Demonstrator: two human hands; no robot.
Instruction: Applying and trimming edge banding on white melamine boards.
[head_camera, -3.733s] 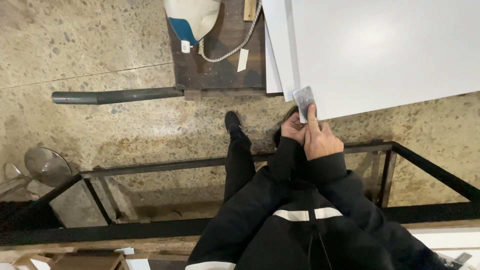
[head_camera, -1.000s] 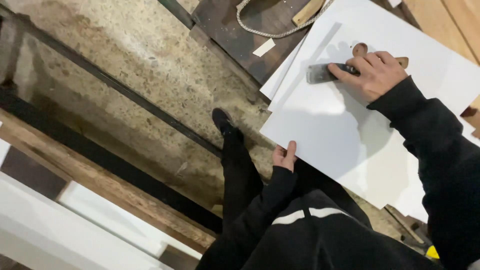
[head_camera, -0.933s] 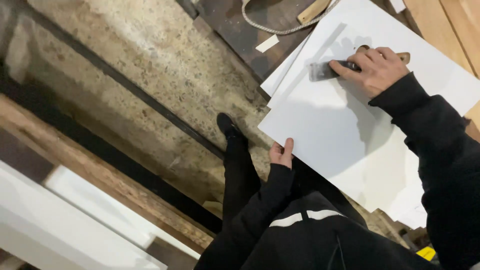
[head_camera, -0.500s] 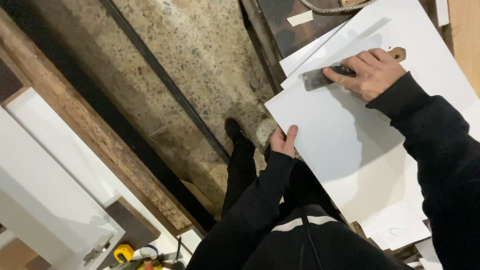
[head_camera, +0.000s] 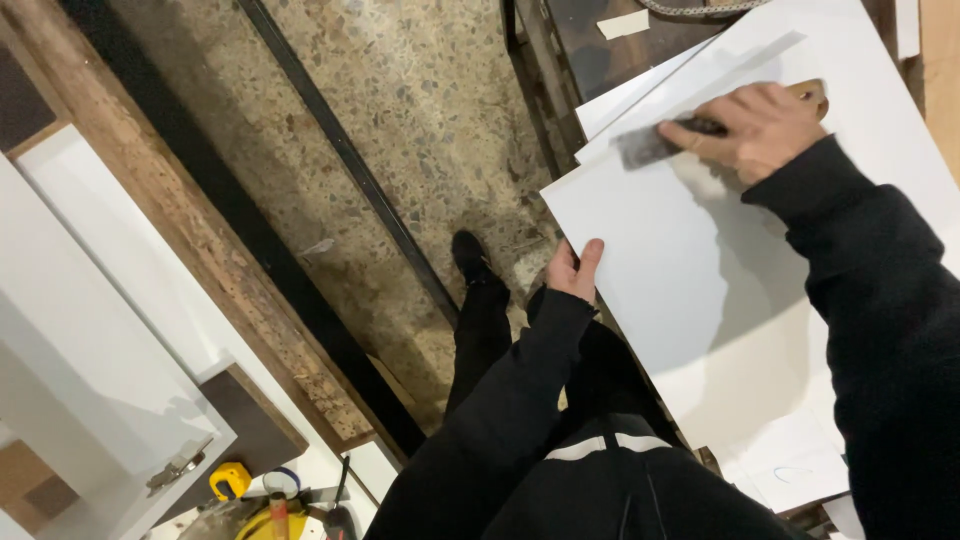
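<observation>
White board (head_camera: 720, 300), large and flat, fills the right side of the view from the head camera, resting on at least one more white sheet (head_camera: 625, 95) whose corner juts out beneath its upper left edge; a further sheet may lie under that, but the edges are too close to separate. One right hand (head_camera: 755, 125) is closed around a scraper (head_camera: 650, 148) with a grey blade and a wooden handle end (head_camera: 812, 92) poking out past the knuckles; the blade lies flat on the board near its upper left edge, blurred as if moving. One left hand (head_camera: 574, 268) grips the board's near left edge, thumb on top, fingers curled out of sight beneath. Both arms wear black sleeves.

Judging progress: the board's surface looks evenly clean and white, with no visible residue, so how much of it is already scraped cannot be told; the blade sits near a corner, and most of the surface lies below it.

One black shoe (head_camera: 470, 258) stands on the speckled stone floor (head_camera: 420, 110). Lower left, one yellow tape measure (head_camera: 230, 480) sits beside white panels (head_camera: 90, 330) and one metal hinge (head_camera: 178, 466)
</observation>
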